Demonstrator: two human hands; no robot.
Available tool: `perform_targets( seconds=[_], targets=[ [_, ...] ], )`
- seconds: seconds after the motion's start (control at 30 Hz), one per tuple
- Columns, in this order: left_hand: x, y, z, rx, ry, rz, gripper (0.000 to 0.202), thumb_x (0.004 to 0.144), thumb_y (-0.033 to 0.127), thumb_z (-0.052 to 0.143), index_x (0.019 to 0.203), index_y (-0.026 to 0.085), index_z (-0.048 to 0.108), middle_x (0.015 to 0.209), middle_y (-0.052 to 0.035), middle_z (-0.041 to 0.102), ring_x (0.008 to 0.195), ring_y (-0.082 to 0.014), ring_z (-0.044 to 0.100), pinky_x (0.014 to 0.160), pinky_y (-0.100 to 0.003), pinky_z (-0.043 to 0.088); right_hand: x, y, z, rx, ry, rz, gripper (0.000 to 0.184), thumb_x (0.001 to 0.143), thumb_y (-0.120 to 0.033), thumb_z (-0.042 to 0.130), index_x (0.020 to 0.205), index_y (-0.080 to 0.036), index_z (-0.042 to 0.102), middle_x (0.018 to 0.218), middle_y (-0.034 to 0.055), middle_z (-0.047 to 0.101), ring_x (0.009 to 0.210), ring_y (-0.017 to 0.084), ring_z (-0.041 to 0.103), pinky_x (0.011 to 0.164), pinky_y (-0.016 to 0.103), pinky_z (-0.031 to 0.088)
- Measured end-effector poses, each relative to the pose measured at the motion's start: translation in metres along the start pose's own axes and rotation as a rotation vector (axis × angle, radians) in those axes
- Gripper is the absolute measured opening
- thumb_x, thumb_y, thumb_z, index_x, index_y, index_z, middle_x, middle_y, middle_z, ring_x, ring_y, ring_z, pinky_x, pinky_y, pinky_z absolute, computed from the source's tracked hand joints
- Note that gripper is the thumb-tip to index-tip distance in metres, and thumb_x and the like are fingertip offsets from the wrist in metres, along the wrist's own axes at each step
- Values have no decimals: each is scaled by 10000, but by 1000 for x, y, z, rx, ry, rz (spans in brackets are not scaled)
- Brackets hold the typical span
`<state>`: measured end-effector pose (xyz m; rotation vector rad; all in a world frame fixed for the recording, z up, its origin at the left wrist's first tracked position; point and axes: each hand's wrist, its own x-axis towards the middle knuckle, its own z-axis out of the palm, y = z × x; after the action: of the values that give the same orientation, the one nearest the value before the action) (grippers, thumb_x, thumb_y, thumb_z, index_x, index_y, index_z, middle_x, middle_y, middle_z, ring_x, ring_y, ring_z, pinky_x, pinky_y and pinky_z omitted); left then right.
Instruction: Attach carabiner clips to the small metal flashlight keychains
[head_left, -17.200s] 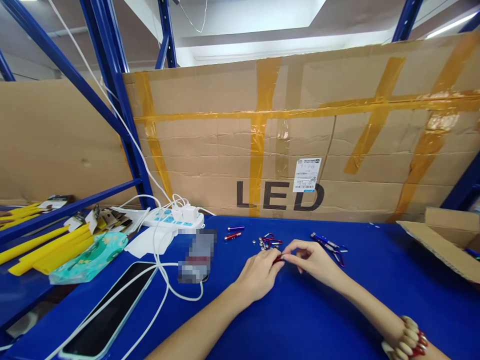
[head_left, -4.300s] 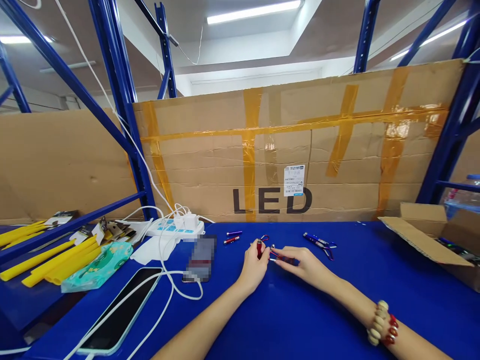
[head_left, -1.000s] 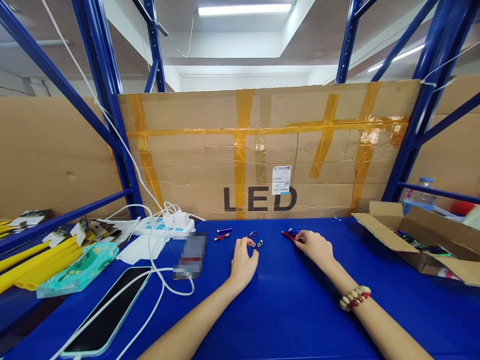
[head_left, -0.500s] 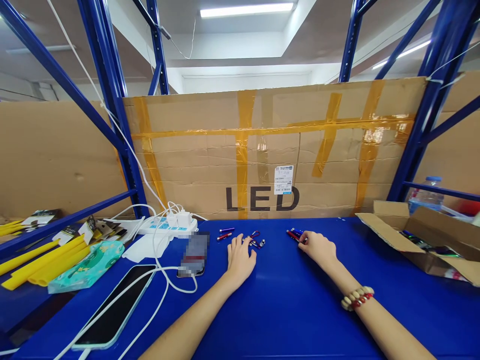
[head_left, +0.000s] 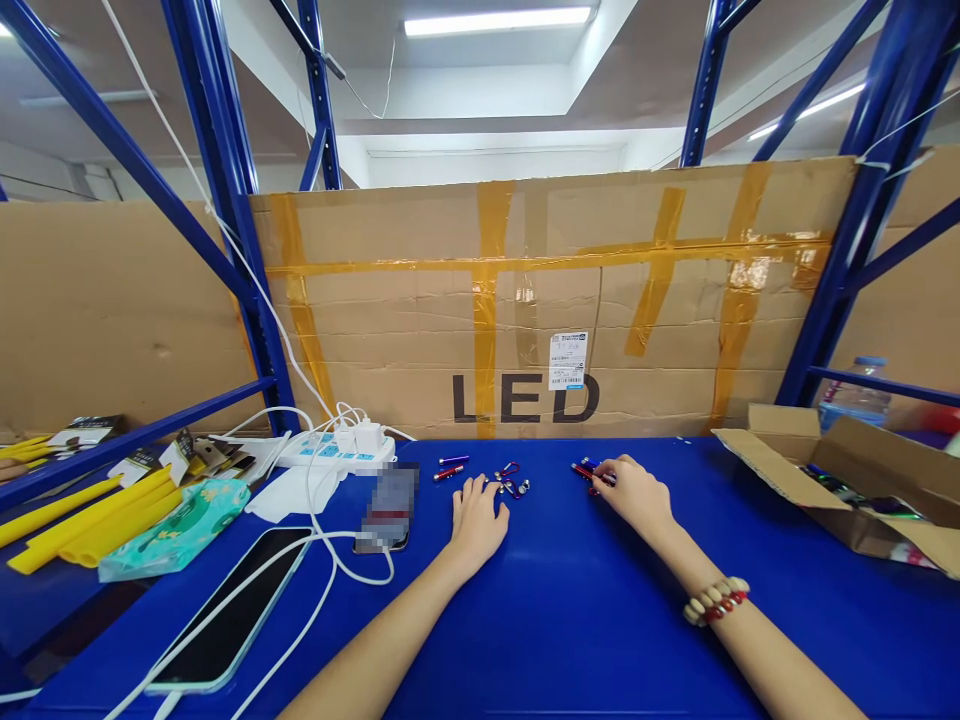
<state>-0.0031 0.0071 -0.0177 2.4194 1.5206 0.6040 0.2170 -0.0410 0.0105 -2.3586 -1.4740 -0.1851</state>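
My left hand [head_left: 480, 525] lies on the blue tabletop with its fingers stretched out and nothing in them. Just beyond its fingertips is a small cluster of metal keyring clips [head_left: 513, 487], one of them red. Behind that hand lie a small purple-blue tube [head_left: 453, 460] and a small red tube [head_left: 448, 473]. My right hand [head_left: 636, 495], beaded at the wrist, has its fingers closed on the near end of another small red tube [head_left: 582, 470]. A blue tube [head_left: 590, 463] lies right beside it, partly hidden by the fingers.
An open cardboard box [head_left: 862, 490] with small items stands at right. On the left are a phone [head_left: 232, 610], a blurred second phone [head_left: 387, 510], white cables, a power strip [head_left: 337, 452], yellow tubes [head_left: 97, 520] and a green packet [head_left: 176, 530]. A cardboard panel [head_left: 405, 330] closes the back.
My right hand's fingers have shifted slightly at the red tube, which now points a little differently. The left hand has drawn back slightly, showing more of the clips.
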Motion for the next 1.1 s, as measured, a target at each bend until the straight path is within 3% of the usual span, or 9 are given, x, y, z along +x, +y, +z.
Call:
perform_targets(
  seconds=[0.23, 0.4, 0.8, 1.0, 1.1],
  targets=[
    [0, -2, 5, 33, -5, 2, 459, 833, 272, 337, 1263, 162, 455, 1353, -106, 352, 1271, -255, 252, 1024, -422, 198, 2, -4, 1, 243, -20, -85, 190, 770, -305, 495, 857, -268, 660, 953, -10, 615, 825, 146, 575, 588, 205, 363],
    [-1, 0, 6, 62, -16, 0, 472, 842, 269, 315, 1284, 151, 431, 1369, -87, 335, 1283, -251, 233, 1032, -413, 195, 3, -4, 2, 254, -26, -86, 181, 763, -309, 501, 850, -275, 655, 954, -27, 618, 836, 144, 574, 601, 209, 368],
    [-3, 4, -1, 45, -12, 62, 431, 823, 211, 342, 1212, 132, 512, 1300, -50, 439, 1224, -241, 323, 1014, -375, 254, -1, -6, 0, 219, -68, -86, 183, 770, -302, 488, 853, -265, 646, 973, -32, 626, 876, 152, 577, 632, 218, 383],
    [-1, 6, -3, -1, -76, 40, 494, 816, 146, 310, 1300, 132, 408, 1382, -22, 323, 1282, -221, 240, 1045, -370, 222, -1, -7, 0, 215, -91, -88, 188, 769, -290, 487, 860, -258, 648, 962, -20, 635, 875, 154, 580, 638, 218, 386],
    [5, 1, -5, 21, -35, -13, 515, 822, 168, 310, 1333, 122, 351, 1412, -37, 253, 1311, -223, 181, 1055, -381, 202, 0, -6, 1, 214, -98, -83, 191, 772, -297, 485, 871, -258, 644, 951, -23, 636, 878, 154, 577, 644, 223, 387]
  ],
)
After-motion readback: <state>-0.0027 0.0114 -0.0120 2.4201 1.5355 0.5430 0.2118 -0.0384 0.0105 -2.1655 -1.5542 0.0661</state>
